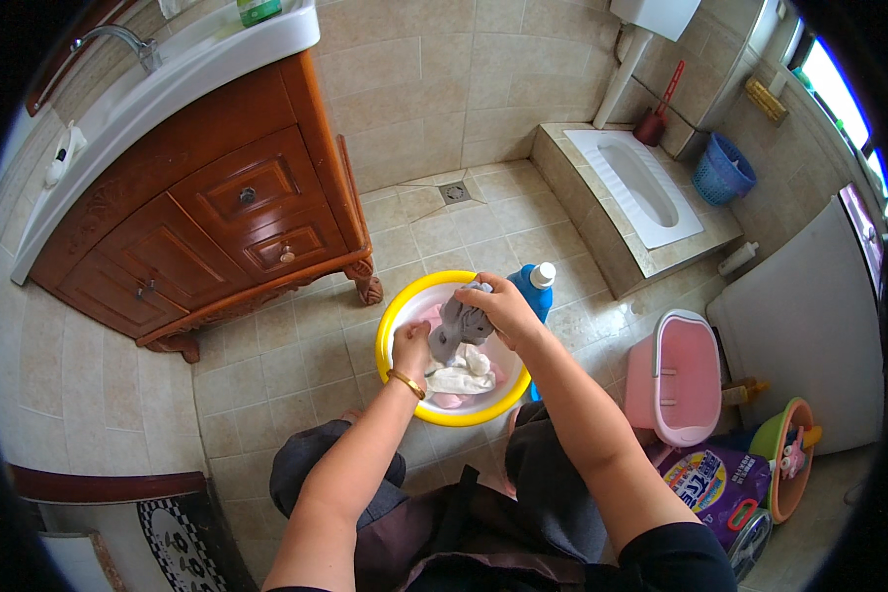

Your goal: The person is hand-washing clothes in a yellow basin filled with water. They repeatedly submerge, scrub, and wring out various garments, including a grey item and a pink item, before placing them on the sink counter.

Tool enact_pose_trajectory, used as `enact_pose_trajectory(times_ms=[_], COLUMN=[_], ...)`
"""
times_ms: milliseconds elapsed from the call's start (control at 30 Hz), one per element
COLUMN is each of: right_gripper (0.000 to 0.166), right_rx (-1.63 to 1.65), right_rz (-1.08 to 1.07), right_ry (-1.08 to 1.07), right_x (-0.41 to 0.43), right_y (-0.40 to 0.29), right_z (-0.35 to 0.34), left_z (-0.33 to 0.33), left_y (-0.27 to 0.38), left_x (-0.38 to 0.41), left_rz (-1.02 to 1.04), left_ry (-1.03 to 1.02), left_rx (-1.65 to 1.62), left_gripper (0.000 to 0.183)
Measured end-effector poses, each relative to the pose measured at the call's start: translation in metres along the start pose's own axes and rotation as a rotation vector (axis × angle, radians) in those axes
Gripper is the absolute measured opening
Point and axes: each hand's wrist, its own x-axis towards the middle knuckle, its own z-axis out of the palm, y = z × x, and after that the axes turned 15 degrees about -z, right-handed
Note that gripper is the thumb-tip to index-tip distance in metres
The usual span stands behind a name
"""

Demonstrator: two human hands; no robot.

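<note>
My right hand (505,309) pinches the top of a wet-looking, bunched grey cloth (460,322) above a basin. My left hand (412,349), with a gold-coloured bangle (407,383) at its wrist, curls against the cloth's lower left edge; its fingertips are partly hidden. Below both hands stands the white plastic basin with a yellow rim (386,370). Inside it lie a white cloth (459,379) and pink cloth (451,400), partly covered. Just beyond my right hand, a blue bottle with a white cap (542,275) stands on the floor beside the basin.
A wooden vanity cabinet (214,214) stands at left. Ahead are a floor drain (454,193) and a raised squat toilet (629,185). To the right are a pink bucket (640,377), a purple detergent bag (740,473), stacked basins (803,488) and a blue basket (718,174).
</note>
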Motion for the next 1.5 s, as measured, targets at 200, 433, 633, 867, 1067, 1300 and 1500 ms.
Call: enact_pose_trajectory(times_ms=[200, 433, 633, 867, 1067, 1300, 1500], right_gripper=[0.020, 0.015, 0.021, 0.022, 0.029, 0.029, 0.027], right_rx=[0.392, 0.615, 0.141, -0.120, -0.735, -0.938, -0.808], right_rz=[0.075, 0.090, 0.091, -0.154, -0.960, -0.625, -0.897], right_ry=[0.054, 0.045, 0.099, -0.019, -0.298, 0.227, 0.070], right_x=[-0.009, -0.009, 0.010, 0.002, -0.057, 0.023, -0.029], right_y=[0.001, 0.012, 0.033, 0.035, 0.034, 0.056, 0.050], right_z=[0.011, 0.007, -0.028, 0.003, 0.063, 0.011, 0.046], left_z=[0.003, 0.009, 0.008, 0.004, -0.013, 0.046, 0.011], left_y=[-0.021, -0.003, 0.009, 0.008, -0.003, -0.003, -0.004], left_x=[-0.021, -0.004, -0.011, -0.003, 0.070, -0.014, 0.030], left_rz=[-0.647, -0.243, -0.150, -0.285, -0.168, -0.128, 0.111], left_ry=[-0.587, -0.594, -0.478, -0.434, -1.446, -0.686, -0.936], left_rx=[-0.196, -0.607, -0.615, -0.532, -0.500, -0.579, -0.219], left_gripper=[0.089, 0.048, 0.029, 0.032, 0.029, 0.033, 0.026])
